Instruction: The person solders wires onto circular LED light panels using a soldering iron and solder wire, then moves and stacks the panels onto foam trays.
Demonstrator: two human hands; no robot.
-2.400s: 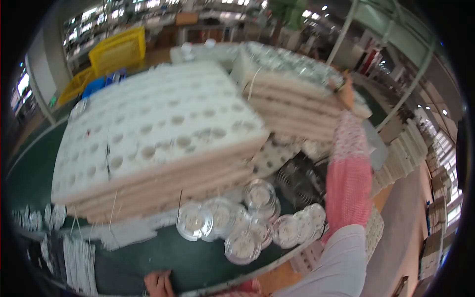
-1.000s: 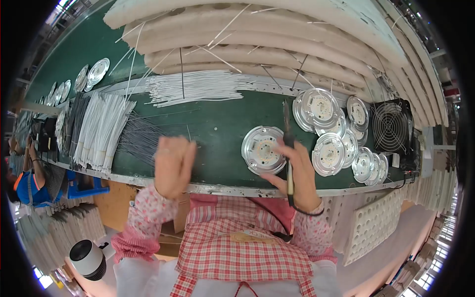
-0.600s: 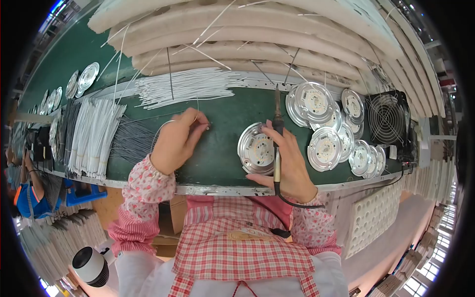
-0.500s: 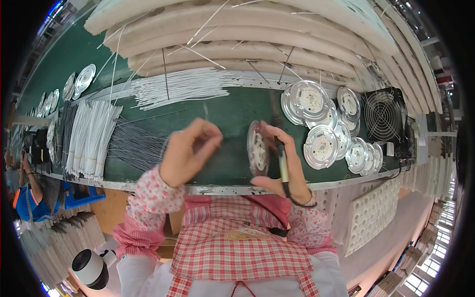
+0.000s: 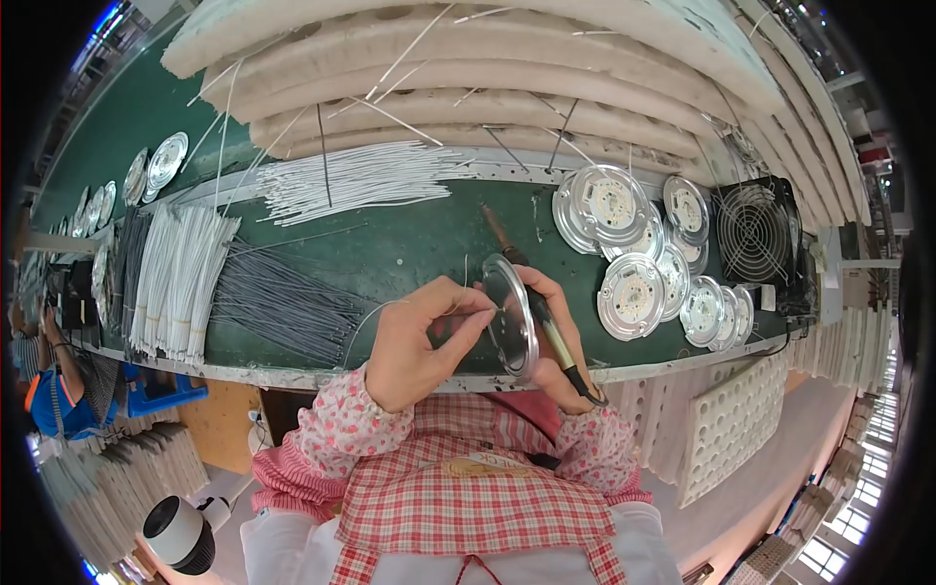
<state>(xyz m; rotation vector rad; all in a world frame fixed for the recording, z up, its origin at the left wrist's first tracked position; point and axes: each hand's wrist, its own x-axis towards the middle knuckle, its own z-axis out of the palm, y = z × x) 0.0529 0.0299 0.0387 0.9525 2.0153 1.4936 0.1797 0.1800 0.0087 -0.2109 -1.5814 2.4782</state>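
My right hand (image 5: 561, 336) grips a round metal disc (image 5: 509, 317), tilted up on edge, together with a soldering iron (image 5: 553, 331) whose tip points away to the upper left. Close to the disc's left face, my left hand (image 5: 426, 336) pinches a thin wire (image 5: 366, 322) between thumb and fingertips. The wire curves down behind that hand, and its end is near the disc's middle. Bundles of white wires (image 5: 180, 283) and loose grey wires (image 5: 278, 297) lie to the left. To the right are several more round discs (image 5: 632, 295), partly overlapping.
Stacked foam trays (image 5: 468, 68) stand along the back, with a pile of white wires (image 5: 356, 180) before them. A black fan (image 5: 756, 229) is at the right. More discs (image 5: 167, 159) lie far left. A co-worker (image 5: 63, 385) is at the left edge, and a white device (image 5: 175, 531) stands below.
The disc has been lifted from the green table and turned on edge in my right hand. My left hand has moved right with the wire to the disc. The iron now tilts left.
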